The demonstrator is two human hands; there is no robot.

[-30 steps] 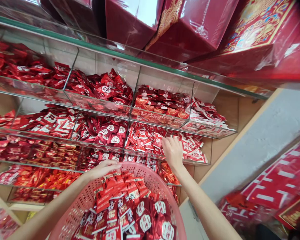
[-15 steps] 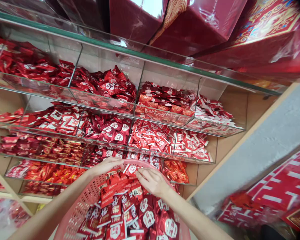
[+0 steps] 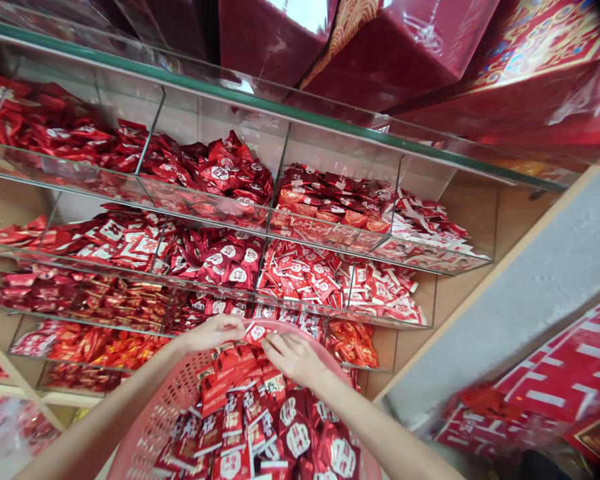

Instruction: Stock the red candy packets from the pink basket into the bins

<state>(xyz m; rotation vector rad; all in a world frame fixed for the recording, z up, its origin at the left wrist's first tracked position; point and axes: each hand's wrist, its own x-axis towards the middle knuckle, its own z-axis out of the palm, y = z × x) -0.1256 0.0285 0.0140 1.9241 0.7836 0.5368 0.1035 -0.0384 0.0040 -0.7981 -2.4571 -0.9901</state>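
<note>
A pink perforated plastic basket (image 3: 153, 407) is filled with red wrapped packets (image 3: 233, 413), several lettered in white or black. Above its far rim, a small red-and-white packet (image 3: 257, 333) sits between my two hands. My left hand (image 3: 215, 333) has its fingers bent and pinched at the packet's left end. From the right, my right hand (image 3: 294, 359) grips the packet's lower right edge with bent fingers. Both thumbs are mostly hidden.
Glass-fronted shelves (image 3: 205, 207) ahead are divided into compartments of red packets. A green-edged glass shelf (image 3: 280, 110) above carries large dark red boxes (image 3: 395, 57). Right of the wooden side panel (image 3: 480, 293) is a grey wall (image 3: 525, 267) with red-and-white packages (image 3: 555, 373).
The small packet and my right hand have shifted slightly left. My left fingers, stretched out before, are now curled in at the packet's end. The basket has stayed in place.
</note>
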